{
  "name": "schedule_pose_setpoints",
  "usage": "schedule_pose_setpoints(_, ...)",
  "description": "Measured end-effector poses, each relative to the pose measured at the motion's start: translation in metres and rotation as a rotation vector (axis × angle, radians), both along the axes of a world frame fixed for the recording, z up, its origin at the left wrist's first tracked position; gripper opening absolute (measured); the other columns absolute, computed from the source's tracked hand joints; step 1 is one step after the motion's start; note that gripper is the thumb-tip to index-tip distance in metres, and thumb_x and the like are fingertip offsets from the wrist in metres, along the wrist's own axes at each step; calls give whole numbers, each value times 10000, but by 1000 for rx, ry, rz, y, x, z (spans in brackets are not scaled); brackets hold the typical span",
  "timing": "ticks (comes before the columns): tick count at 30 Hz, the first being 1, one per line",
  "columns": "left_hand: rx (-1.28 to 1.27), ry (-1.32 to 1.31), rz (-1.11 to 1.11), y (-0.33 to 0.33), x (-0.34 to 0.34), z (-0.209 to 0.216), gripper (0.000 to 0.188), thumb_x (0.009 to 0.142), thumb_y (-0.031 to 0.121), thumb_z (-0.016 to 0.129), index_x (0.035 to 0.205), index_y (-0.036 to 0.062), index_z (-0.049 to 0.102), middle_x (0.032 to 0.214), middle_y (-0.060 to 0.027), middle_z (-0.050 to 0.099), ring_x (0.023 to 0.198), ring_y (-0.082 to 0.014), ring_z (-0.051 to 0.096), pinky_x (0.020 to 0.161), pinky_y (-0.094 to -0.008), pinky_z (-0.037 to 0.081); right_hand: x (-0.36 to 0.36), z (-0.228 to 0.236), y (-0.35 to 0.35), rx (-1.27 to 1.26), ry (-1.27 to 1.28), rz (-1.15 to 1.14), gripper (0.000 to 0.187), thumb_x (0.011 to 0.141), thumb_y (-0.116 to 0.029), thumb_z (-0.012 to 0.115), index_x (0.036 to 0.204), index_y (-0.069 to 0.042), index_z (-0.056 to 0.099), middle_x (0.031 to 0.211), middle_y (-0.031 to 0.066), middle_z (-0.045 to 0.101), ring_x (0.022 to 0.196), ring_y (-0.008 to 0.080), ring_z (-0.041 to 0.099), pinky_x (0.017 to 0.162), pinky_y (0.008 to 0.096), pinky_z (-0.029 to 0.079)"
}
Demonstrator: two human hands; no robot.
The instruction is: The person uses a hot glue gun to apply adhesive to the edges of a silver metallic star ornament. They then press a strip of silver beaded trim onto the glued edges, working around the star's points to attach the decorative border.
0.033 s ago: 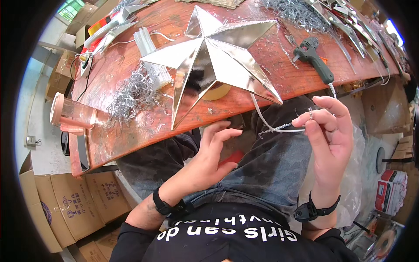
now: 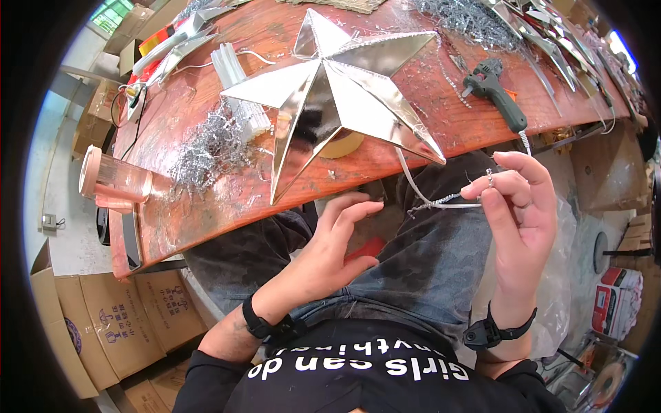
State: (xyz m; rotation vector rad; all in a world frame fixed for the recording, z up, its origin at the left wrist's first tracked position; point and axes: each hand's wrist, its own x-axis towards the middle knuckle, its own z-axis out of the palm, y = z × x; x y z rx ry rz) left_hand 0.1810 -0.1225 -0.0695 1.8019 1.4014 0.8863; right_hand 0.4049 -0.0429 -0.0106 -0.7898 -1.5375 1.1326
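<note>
Filling most of the upper scene, the red-brown worktop carries a mirror-silver star at the middle of its near edge, two lower points reaching out toward the person. A silvery tinsel clump lies left of it, toward the near-left corner. The left hand, in front of the near edge, is loosely spread, thumb apart from the fingers, with nothing seen in it. The right hand, beyond that edge and farther right, has thumb and forefinger pinched together, other fingers bent. A dark green glue gun rests ahead of it, near the right part of the near edge. The pinch has the white cord, which drops from under the star and then runs sideways. A thin silvery strand slants along it, loose end pointing leftward toward the left hand; the right hand is nearer. From the pinch, the star lies ahead and left.
</note>
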Motion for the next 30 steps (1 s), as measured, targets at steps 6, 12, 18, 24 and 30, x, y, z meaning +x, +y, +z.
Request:
schedule_pose_setpoints(6,-6,33,74,6,-5,-5,262,864,57,616,1126,53,608,1045,-122,641,984,-212,617,810,-301,482,-1,-5,3,135,-59,-116,263,909,5,561,1163,25,495,908,82,644,869,139,620,830,271,466)
schedule_pose_setpoints(12,-272,99,1,6,-9,2,295,838,7,626,1129,56,614,1232,-118,550,868,-179,626,734,-274,499,1,-6,-2,-41,34,14,281,907,25,551,1178,34,476,895,75,628,832,128,605,759,242,481)
schedule_pose_setpoints(18,9,-165,-69,-1,9,61,239,833,24,651,1072,37,648,872,-53,616,698,-124,606,608,-242,475,-15,-7,-9,83,-23,172,359,877,71,561,1215,67,441,1065,125,610,789,119,622,684,228,503)
schedule_pose_setpoints(24,3,-126,86,18,3,114,156,839,78,680,971,-3,663,874,-44,592,681,-57,524,578,-185,401,-29,11,-7,229,-89,276,448,803,89,588,1230,33,462,737,31,608,568,66,522,505,198,412)
schedule_pose_setpoints(30,-70,-56,9,33,-4,129,33,798,-3,658,813,2,629,839,-45,581,749,-95,539,631,-225,425,-37,19,1,236,-81,303,528,765,83,636,1256,-2,462,676,19,580,502,94,497,467,219,400)
